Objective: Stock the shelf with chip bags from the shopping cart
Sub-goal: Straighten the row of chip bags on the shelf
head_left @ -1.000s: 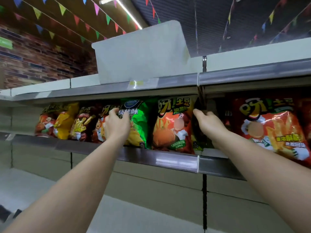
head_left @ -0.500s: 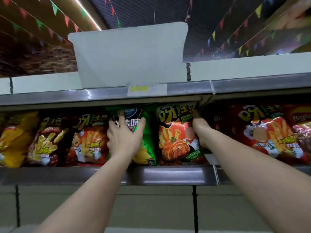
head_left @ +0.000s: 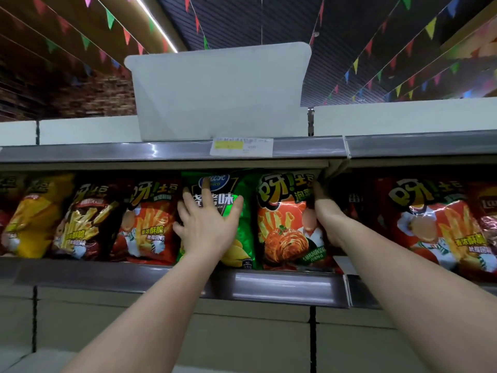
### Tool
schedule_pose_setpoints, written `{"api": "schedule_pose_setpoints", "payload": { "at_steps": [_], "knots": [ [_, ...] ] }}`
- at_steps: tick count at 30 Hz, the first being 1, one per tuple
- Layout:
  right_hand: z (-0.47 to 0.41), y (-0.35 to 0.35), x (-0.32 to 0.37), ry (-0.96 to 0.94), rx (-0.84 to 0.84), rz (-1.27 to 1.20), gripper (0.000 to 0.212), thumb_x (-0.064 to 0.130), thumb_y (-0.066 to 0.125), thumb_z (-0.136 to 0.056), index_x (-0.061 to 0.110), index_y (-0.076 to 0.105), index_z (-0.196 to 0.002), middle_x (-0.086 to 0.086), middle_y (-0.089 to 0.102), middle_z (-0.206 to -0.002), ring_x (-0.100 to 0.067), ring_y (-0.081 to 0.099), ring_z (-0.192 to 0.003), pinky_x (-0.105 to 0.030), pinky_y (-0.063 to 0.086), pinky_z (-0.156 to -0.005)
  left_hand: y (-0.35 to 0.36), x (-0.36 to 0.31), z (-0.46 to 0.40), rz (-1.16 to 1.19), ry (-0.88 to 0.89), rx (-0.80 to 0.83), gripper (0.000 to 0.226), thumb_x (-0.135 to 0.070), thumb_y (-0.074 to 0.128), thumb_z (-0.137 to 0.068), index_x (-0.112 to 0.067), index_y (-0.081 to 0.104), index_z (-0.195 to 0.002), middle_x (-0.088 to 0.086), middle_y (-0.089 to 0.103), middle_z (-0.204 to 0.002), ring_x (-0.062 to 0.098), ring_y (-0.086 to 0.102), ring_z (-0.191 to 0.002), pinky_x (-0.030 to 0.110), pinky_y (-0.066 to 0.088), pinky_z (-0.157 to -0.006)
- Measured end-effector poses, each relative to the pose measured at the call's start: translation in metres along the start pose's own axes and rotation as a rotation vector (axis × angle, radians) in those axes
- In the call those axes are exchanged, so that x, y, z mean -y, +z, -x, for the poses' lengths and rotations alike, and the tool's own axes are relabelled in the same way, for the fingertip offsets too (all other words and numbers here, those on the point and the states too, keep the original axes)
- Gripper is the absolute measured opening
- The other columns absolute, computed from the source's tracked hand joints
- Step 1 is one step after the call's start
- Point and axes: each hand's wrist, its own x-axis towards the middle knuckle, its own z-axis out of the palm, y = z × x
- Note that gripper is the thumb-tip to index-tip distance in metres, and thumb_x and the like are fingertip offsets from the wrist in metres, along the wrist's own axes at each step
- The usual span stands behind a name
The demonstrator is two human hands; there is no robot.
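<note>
A person reaches up with both bare arms to a metal shelf lined with upright snack bags. The left hand lies flat, fingers spread and straight, pressed against the front of a glossy green chip bag printed with a blue oval logo, white characters and yellow chips near its base. Just right of it stands an orange-red fries bag showing a kimchi picture; the right hand is at that bag's right edge, its fingers out of sight behind the bag, so its grip cannot be told. Further left stand another orange fries bag, a dark brown one and a yellow one. A white bin sits on the shelf above, over a price label.
</note>
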Motion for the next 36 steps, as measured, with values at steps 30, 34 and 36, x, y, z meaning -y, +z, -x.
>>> {"api": "schedule_pose_setpoints", "payload": {
  "at_steps": [30, 34, 36],
  "knots": [
    [0.111, 0.145, 0.027, -1.036, -0.281, 0.729, 0.058, 0.018, 0.040, -0.073, 0.002, 0.052, -0.127, -0.017, 0.054, -0.122, -0.033, 0.045, -0.117, -0.039, 0.029, -0.105, -0.054, 0.133, -0.060, 0.082, -0.044, 0.179, 0.104, -0.060, 0.063, -0.080, -0.012, 0.005, -0.152, 0.019, 0.013, -0.156, 0.037, 0.019, -0.142, 0.044, 0.022, -0.113],
    [0.116, 0.184, 0.025, -1.046, -0.334, 0.808, 0.061, 0.026, 0.030, -0.074, 0.001, 0.054, -0.125, -0.019, 0.055, -0.125, -0.038, 0.044, -0.123, -0.046, 0.026, -0.111, -0.049, 0.145, -0.063, 0.137, 0.051, 0.226, 0.107, -0.053, 0.068, -0.079, -0.014, -0.001, -0.152, 0.020, 0.017, -0.153, 0.037, 0.025, -0.138, 0.044, 0.026, -0.111],
    [0.117, 0.192, 0.022, -1.005, -0.368, 0.865, 0.063, 0.027, 0.030, -0.073, 0.002, 0.055, -0.125, -0.020, 0.055, -0.125, -0.039, 0.043, -0.125, -0.049, 0.028, -0.111, -0.048, 0.151, -0.059, 0.180, 0.088, 0.198, 0.104, -0.046, 0.069, -0.081, -0.015, -0.002, -0.152, 0.020, 0.021, -0.150, 0.036, 0.028, -0.135, 0.042, 0.028, -0.109]
  ]
}}
